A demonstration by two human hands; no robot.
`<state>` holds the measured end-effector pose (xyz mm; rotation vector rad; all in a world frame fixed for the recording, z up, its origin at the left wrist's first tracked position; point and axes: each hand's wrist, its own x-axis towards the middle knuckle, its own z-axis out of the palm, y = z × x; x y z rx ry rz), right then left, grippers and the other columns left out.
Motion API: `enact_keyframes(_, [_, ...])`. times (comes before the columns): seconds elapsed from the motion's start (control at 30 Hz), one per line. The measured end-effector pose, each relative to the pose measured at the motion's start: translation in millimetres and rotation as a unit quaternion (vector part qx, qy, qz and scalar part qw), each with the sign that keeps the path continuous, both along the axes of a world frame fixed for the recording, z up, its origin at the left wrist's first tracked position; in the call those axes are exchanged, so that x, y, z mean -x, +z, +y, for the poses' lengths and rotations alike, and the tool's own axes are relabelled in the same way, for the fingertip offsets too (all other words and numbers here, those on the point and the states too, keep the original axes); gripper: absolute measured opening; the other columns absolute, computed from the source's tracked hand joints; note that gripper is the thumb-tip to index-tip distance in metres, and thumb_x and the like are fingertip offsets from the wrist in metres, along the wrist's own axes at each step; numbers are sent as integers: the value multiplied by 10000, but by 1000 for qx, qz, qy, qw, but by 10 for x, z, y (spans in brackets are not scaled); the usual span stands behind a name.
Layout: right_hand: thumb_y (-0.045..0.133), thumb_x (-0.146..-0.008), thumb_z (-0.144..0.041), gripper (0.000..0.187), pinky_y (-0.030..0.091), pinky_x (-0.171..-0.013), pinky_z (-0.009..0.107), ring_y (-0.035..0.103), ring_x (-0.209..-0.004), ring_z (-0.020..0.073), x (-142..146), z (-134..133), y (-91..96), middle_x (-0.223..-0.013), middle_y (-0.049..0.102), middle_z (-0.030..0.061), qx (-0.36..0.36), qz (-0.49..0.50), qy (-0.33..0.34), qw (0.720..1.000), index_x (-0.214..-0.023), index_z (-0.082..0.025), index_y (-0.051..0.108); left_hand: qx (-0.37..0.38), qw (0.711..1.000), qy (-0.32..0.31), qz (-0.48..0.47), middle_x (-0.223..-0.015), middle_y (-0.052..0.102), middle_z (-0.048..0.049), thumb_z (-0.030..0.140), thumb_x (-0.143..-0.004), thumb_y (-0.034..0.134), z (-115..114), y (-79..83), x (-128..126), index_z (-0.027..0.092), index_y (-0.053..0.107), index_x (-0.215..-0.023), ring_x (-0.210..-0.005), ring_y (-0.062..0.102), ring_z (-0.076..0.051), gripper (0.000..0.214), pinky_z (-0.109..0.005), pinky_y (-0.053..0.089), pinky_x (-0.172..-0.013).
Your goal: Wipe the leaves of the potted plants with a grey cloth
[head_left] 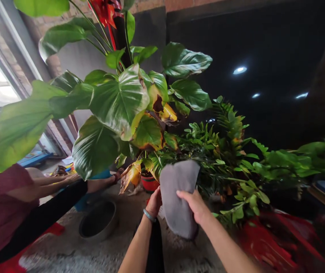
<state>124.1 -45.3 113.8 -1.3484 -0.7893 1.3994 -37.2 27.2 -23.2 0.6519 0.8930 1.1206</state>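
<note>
A grey, soft-looking stack of insoles [176,204] is held upright in front of me, wide and notched at the top and rounded below. My right hand [196,206] grips its right side, thumb flat on the front face and fingers hidden behind. At the left edge, my left hand [154,203] is closed against the stack, its fingers partly covered by it. A pale bracelet [149,215] circles my left wrist.
A leafy potted plant [119,94] rises ahead, its red pot [149,182] just behind my hands. More foliage [225,151] spreads right. A dark basin [98,220] stands on the floor at left, near a seated person [5,201]. Red plastic [276,242] lies lower right.
</note>
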Motion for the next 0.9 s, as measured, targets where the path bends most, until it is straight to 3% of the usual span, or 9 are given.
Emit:
enact_keyframes(0.1, [721, -479, -259, 213, 507, -683, 380, 684, -728, 298, -58, -381, -294, -633, 722, 46, 42, -39, 56, 997, -678, -198, 679, 2, 1000, 7, -5, -982, 753, -97, 596, -656, 721, -12, 19, 45, 166, 733, -954, -898, 670, -253, 524, -344, 484, -802])
enact_keyframes(0.17, [741, -516, -272, 270, 514, -722, 374, 693, -787, 292, -211, -573, -318, -717, 749, 48, 38, -59, 105, 992, -771, -190, 704, 8, 1000, 8, -6, -968, 744, -82, 571, -661, 732, -9, 20, 74, 168, 734, -944, -794, 655, -210, 492, -317, 480, -722])
enact_keyframes(0.27, [798, -516, -331, 398, 520, -792, 395, 698, -856, 307, -454, -538, -77, -835, 776, 60, -21, -54, 107, 993, -878, -183, 721, 3, 1000, 22, -12, -870, 731, -63, 551, -666, 744, -2, 15, 71, 157, 732, -854, -750, 634, -198, 437, -300, 470, -682])
enact_keyframes(0.37, [832, -474, -361, 422, 529, -802, 417, 702, -867, 337, -563, -214, 216, -829, 778, 78, -73, -11, 23, 997, -842, -180, 734, -3, 999, 32, -7, -793, 712, -54, 546, -600, 798, -20, 29, 18, 153, 718, -782, -751, 622, -206, 441, -296, 458, -657])
enact_keyframes(0.43, [831, -436, -355, 390, 541, -775, 428, 704, -855, 357, -551, -31, 264, -761, 769, 87, -63, 27, -38, 997, -771, -183, 729, -6, 1000, 27, -2, -815, 717, -58, 532, -520, 852, -47, 51, -21, 155, 727, -814, -747, 615, -197, 494, -290, 452, -638])
enact_keyframes(0.53, [810, -425, -386, 378, 548, -752, 437, 706, -845, 365, -491, -51, 68, -728, 763, 98, -4, 44, -69, 997, -731, -187, 711, -15, 1000, 11, 16, -881, 736, -83, 514, -462, 888, -78, 74, -60, 157, 741, -839, -739, 619, -182, 540, -281, 452, -632])
enact_keyframes(0.7, [792, -472, -416, 420, 544, -777, 439, 714, -839, 347, -573, -574, -247, -785, 774, 89, 47, -5, -2, 999, -817, -187, 718, -15, 999, 5, 47, -747, 721, -65, 452, -435, 914, -57, 47, -76, 159, 710, -674, -717, 636, -185, 429, -285, 464, -646])
enact_keyframes(0.8, [819, -473, -387, 426, 542, -808, 440, 712, -884, 351, -736, -588, -33, -825, 780, 87, 8, -3, -15, 1000, -836, -193, 712, -14, 999, 4, 52, -675, 689, -51, 452, -421, 920, -44, 42, -97, 153, 684, -612, -708, 634, -191, 427, -294, 465, -645])
enact_keyframes(0.9, [836, -430, -345, 449, 546, -840, 427, 701, -964, 351, -870, -251, 280, -891, 786, 77, -56, 52, -125, 989, -837, -210, 701, -15, 999, 2, 50, -700, 696, -53, 470, -399, 925, -53, 67, -132, 151, 693, -625, -711, 632, -186, 455, -297, 473, -648])
